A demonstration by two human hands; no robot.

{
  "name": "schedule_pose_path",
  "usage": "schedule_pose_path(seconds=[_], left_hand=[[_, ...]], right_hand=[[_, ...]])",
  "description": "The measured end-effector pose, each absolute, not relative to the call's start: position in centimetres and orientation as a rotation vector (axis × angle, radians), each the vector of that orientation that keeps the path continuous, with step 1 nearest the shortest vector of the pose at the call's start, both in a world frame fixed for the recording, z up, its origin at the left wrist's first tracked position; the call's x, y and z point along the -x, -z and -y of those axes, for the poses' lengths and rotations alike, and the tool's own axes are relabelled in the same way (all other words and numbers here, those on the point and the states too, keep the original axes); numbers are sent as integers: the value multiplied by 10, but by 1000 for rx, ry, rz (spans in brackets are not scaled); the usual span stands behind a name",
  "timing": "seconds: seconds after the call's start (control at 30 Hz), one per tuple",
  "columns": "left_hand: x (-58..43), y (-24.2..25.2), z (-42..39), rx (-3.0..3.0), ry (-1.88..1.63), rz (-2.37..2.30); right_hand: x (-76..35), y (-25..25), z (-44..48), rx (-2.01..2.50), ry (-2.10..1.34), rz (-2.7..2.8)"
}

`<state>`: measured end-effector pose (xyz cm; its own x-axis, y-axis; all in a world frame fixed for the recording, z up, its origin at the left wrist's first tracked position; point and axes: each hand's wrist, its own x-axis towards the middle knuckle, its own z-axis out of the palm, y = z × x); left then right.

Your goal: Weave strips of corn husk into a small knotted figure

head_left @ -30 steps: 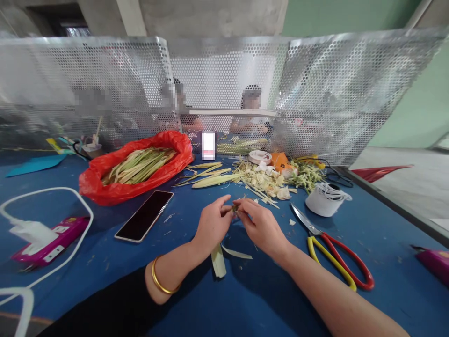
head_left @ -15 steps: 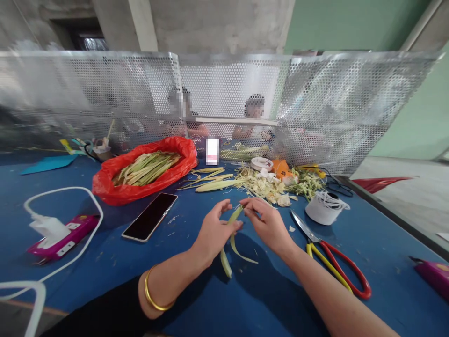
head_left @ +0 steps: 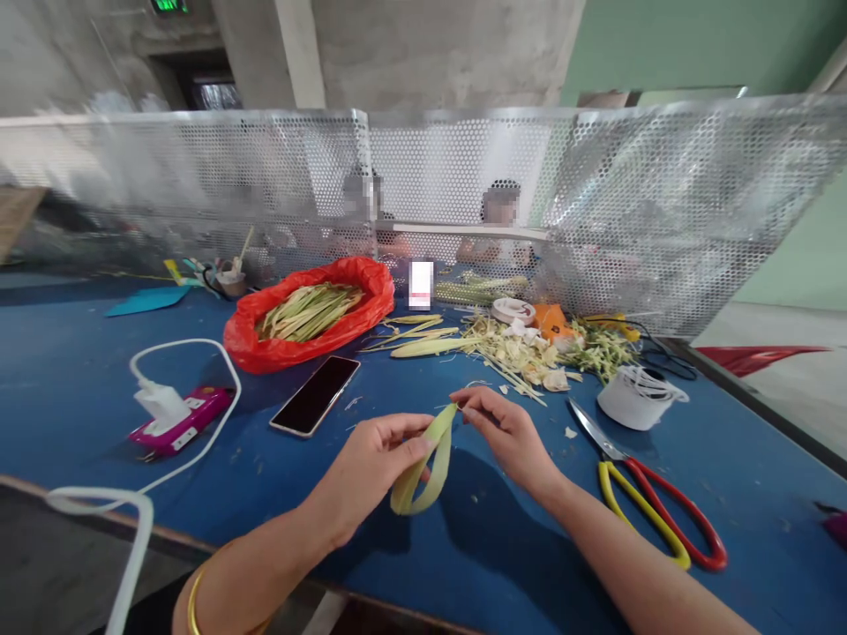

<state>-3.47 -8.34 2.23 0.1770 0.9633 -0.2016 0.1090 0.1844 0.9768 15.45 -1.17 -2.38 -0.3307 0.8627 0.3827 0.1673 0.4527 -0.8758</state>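
A pale green leaf strip (head_left: 437, 481), like corn husk, is bent into a loop above the blue table. My left hand (head_left: 377, 467) pinches the strip between thumb and fingers, near the middle of the loop. At its pointed upper end, my right hand (head_left: 506, 437) has thumb and fingertips closed on the tip; a thin white thread seems to curl there, too fine to make out well. Scissors (head_left: 635, 494) with one yellow and one red handle lie open to the right of my right hand. A roll of white cord (head_left: 635, 401) stands behind them.
A red plastic bag (head_left: 248, 326) holds many leaf strips (head_left: 314, 309). Loose strips (head_left: 433, 347) and a pile of scraps (head_left: 516, 353) lie ahead. A phone (head_left: 316, 397) and a purple power strip (head_left: 191, 423) are at left. A perforated metal screen (head_left: 463, 168) stands behind, people beyond it.
The strip, whose ends hung down before, now forms a closed loop. My left hand has shifted left and holds the loop's side. The view has turned slightly left.
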Motion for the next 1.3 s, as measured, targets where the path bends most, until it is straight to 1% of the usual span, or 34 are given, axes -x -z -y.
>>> schedule_pose_path(seconds=[0.1, 0.17, 0.3, 0.37, 0.53, 0.6, 0.67, 0.8, 0.87, 0.93, 1.0, 1.07, 1.13, 1.2, 1.23, 1.3], left_hand=[[42, -26, 87, -1561, -719, -1250], [44, -22, 85, -1785, -698, -1340], [32, -9, 75, -1903, -913, -1714], [20, -6, 70, -1926, -945, -1756], [-11, -1, 60, -1957, -867, -1774], [-16, 1, 56, -1874, -865, -1717], [-18, 3, 54, -1651, -876, -1537], [-21, 2, 57, -872, -837, -1049], [-23, 2, 63, -574, -771, -947], [-22, 4, 71, -456, -678, -936], [-19, 6, 79, -603, -623, -1000], [-13, 5, 83, -994, -560, -1130], [-7, 2, 81, -1471, -679, -1358], [-4, -2, 74, -1825, -775, -1568], [-5, -4, 70, -1939, -765, -1619], [-9, -4, 62, -2156, -698, -1556]], right_hand=[[-149, 24, 22, 880, -1074, 1676], [-148, 23, 27, 897, -1091, 1640], [-152, 23, 27, 910, -918, 1660], [-155, 24, 25, 902, -827, 1679], [-162, 24, 20, 916, -664, 1755], [-165, 22, 19, 956, -587, 1799], [-169, 19, 18, 1017, -534, 1844], [-180, 10, 17, 1165, -536, 1970], [-184, 6, 18, 1248, -534, 2065], [-188, 5, 18, 1322, -508, 2179], [-188, 7, 19, 1357, -476, 2277], [-186, 10, 21, 1352, -468, 2334], [-183, 14, 22, 1342, -489, 2346], [-179, 18, 22, 1334, -521, 2346], [-178, 19, 21, 1334, -540, 2342], [-177, 21, 18, 1340, -592, 2330]])
